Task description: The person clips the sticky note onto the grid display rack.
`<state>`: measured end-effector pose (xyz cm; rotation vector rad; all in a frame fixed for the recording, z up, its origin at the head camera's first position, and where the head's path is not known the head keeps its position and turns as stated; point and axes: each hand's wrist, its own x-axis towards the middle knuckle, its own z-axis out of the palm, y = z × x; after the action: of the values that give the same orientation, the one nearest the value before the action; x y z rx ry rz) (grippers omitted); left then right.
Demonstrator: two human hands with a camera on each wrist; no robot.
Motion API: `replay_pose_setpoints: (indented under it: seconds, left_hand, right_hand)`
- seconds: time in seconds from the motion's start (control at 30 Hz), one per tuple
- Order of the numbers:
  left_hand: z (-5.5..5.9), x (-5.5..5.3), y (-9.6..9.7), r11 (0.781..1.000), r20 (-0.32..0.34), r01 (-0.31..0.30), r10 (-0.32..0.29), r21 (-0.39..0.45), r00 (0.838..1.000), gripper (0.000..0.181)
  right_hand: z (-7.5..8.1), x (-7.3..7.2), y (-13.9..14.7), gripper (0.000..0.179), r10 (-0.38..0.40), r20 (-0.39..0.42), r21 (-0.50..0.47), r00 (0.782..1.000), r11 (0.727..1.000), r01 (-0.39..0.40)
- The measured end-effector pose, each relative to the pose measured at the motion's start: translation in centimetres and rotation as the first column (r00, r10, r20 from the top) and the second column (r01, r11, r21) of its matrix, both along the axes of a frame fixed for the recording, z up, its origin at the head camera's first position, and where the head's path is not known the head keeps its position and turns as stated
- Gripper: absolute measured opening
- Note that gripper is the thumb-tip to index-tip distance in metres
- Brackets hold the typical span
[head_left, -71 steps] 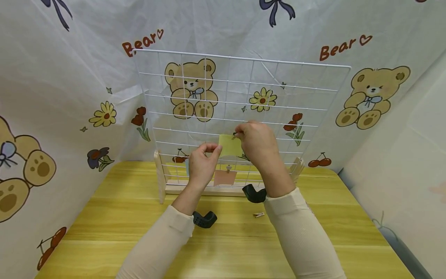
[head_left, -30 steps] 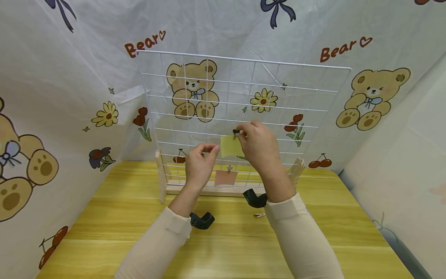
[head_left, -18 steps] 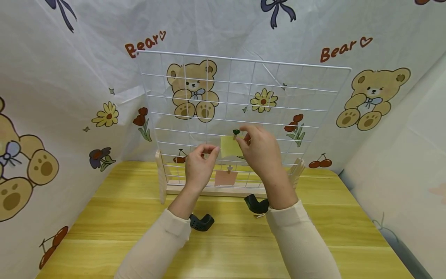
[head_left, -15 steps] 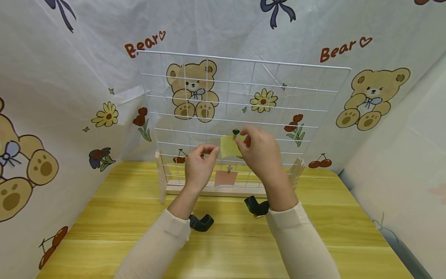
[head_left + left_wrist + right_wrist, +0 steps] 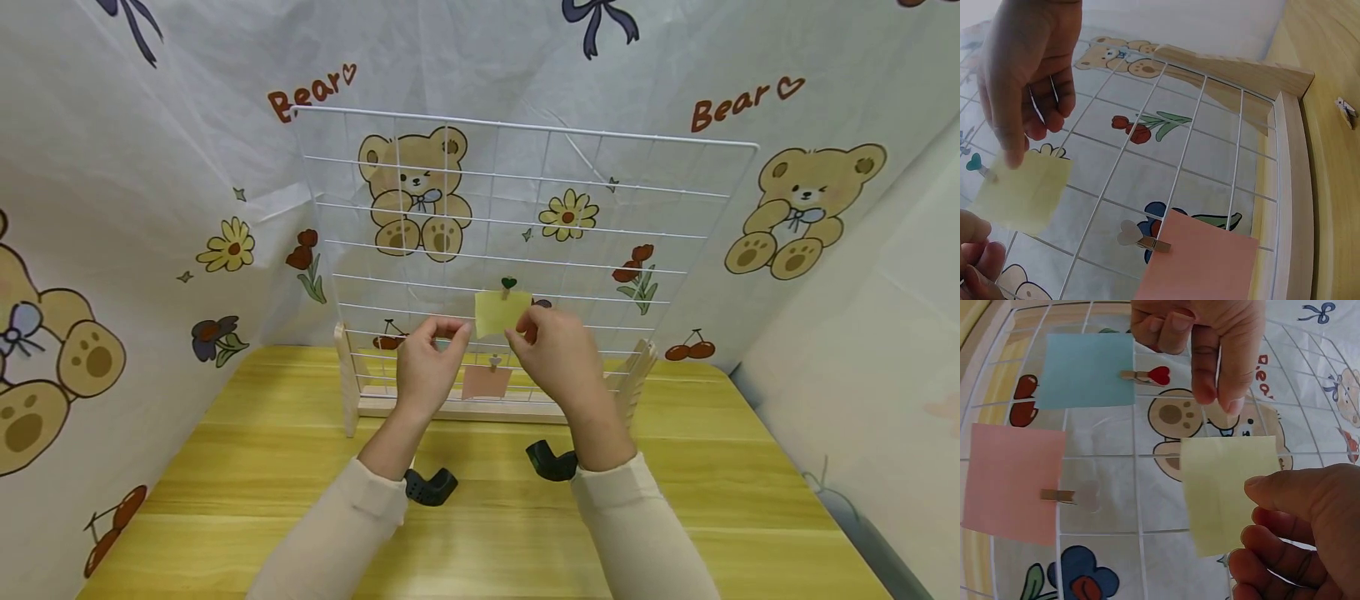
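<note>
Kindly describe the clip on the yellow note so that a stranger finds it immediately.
Start from the white wire grid. In its lower half hangs the yellow note; the clip sits at that note's top edge. Its green heart sets it apart: the blue note has a red heart, the pink note a pale heart.

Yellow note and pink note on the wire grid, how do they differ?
The yellow note hangs higher on the wire grid; the pink note hangs lower. The yellow note has a green-heart clip, the pink note a white-heart clip. The right hand is at the yellow note's edge; neither hand is at the pink note. Both are clipped paper squares.
</note>
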<state>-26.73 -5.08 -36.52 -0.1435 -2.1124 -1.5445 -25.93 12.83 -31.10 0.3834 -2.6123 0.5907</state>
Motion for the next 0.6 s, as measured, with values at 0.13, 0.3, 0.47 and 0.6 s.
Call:
replay_pose_setpoints:
  seconds: [0.13,0.3,0.47,0.6]
  left_hand:
    - [-0.3,0.2,-0.2,1.0,-0.01,-0.003,0.003,-0.017,1.0,0.016]
    - [-0.7,0.4,-0.5,1.0,-0.008,-0.004,0.003,-0.028,1.0,0.017]
    - [-1.3,0.8,-0.9,0.999,0.006,-0.014,0.014,-0.036,1.0,0.017]
    - [-2.1,1.1,-1.0,0.999,0.031,0.0,0.002,-0.042,1.0,0.016]
  right_hand:
    - [-1.2,0.0,0.2,0.022,0.004,0.002,-0.001,1.0,1.0,-0.004]
    - [-2.7,0.1,0.3,0.022,0.003,0.03,-0.027,1.0,1.0,-0.002]
    - [-4.4,0.3,0.3,0.02,0.0,0.068,-0.053,0.998,0.999,0.004]
    - [-5.8,0.6,0.3,0.022,-0.013,0.112,-0.069,0.994,0.997,0.021]
